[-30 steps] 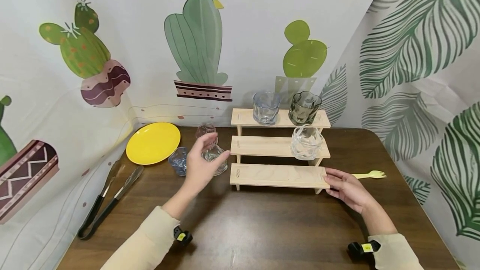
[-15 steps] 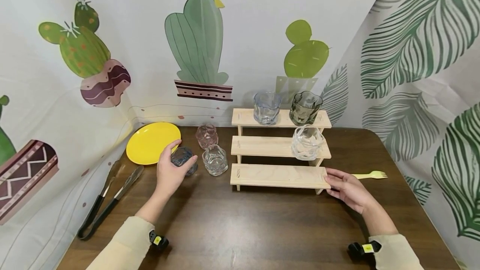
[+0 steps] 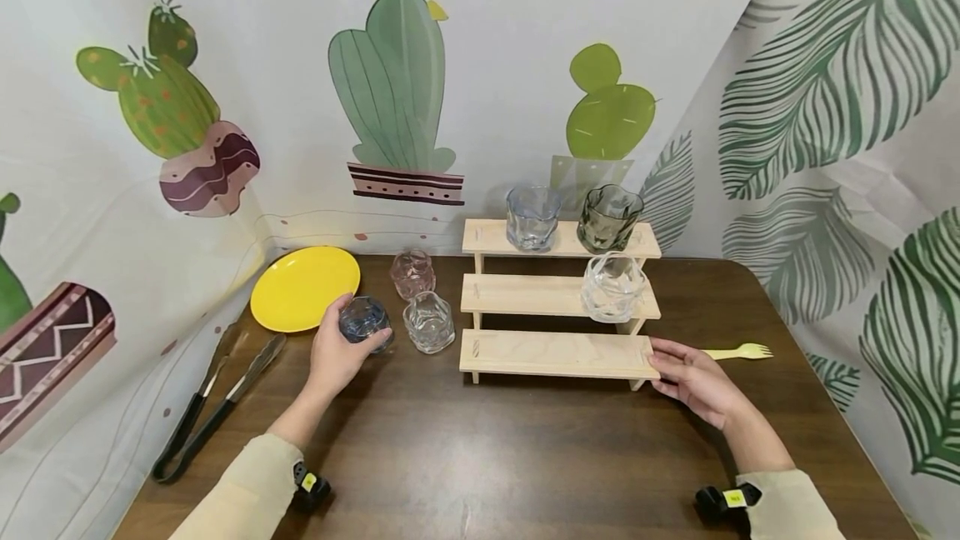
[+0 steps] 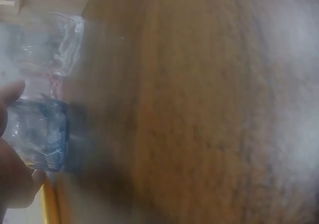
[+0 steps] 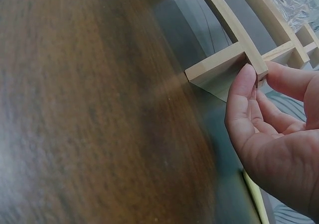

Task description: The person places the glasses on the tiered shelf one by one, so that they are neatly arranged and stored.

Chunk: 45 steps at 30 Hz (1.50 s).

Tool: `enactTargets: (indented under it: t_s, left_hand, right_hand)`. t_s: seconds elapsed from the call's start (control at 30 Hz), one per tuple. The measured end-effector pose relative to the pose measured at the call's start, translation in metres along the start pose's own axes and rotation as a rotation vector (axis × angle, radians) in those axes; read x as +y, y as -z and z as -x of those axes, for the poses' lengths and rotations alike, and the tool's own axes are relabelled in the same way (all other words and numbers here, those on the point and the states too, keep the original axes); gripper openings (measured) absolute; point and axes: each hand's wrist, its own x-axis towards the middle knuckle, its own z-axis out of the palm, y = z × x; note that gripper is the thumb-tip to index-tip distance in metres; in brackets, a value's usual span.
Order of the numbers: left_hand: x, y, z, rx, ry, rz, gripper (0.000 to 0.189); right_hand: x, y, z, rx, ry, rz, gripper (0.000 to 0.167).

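My left hand (image 3: 335,354) grips a blue glass (image 3: 365,323), thumb on the near side and fingers round the far left side. In the left wrist view the same blue glass (image 4: 42,134) sits between thumb and fingers. Just right of it stand a clear glass (image 3: 430,323) and a pink glass (image 3: 413,275). My right hand (image 3: 693,379) pinches the right end of the lowest step of a three-tier wooden shelf (image 3: 555,352); in the right wrist view, thumb and fingertips press on the board's corner (image 5: 256,69).
On the shelf's top tier stand a pale blue glass (image 3: 533,219) and a dark grey-green glass (image 3: 609,219); a clear glass (image 3: 612,287) is on the middle tier. A yellow plate (image 3: 305,288) and black-handled tongs (image 3: 217,407) lie left, a yellow-green fork (image 3: 742,352) right.
My left hand has moved left from over the clear glass to the blue glass and taken hold of it. My right hand has stayed on the shelf's end.
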Motion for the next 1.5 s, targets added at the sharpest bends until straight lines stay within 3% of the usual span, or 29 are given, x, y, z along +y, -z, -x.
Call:
enactTargets:
  t_s: [0.47,0.77,0.9,1.23,1.5]
  left_hand:
    - [-0.008,0.0,0.004,-0.004,0.089,0.013,0.095]
    - [-0.012,-0.002,0.007,0.113,0.108,0.017,0.091]
    - [-0.012,0.001,0.008,0.173,0.089,0.025,0.093]
    - [0.009,0.012,0.008,0.309,0.053,0.093,0.091]
    - [0.037,0.018,0.006,0.34,0.008,0.144,0.087]
  right_hand:
    - [0.001,0.001,0.0,-0.004,0.001,0.002,0.071]
    - [0.001,0.0,0.0,-0.002,0.003,-0.002,0.071]
    - [0.001,0.0,0.0,-0.005,0.005,-0.005,0.071]
    - [0.0,-0.001,0.001,-0.007,0.003,-0.009,0.07]
    - [-0.002,-0.001,0.002,-0.006,0.001,-0.003,0.07]
